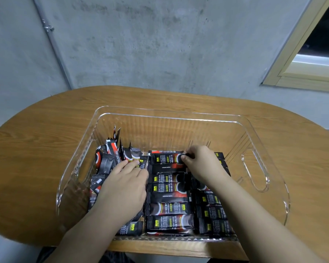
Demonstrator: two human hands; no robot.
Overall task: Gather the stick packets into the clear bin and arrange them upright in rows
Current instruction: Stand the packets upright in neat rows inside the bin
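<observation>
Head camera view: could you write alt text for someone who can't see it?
Two bare hands work inside a clear bin of black stick packets on a wooden table. The left hand rests on a jumbled pile, while the right hand pinches a packet in the far row.

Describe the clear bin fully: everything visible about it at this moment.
The clear bin looks like transparent ribbed plastic, rectangular with rounded corners, a flared rim and a cut-out handle in its right wall. It sits upright on the wooden table, holding dark stick packets. Both hands reach inside: left hand, right hand.
</observation>
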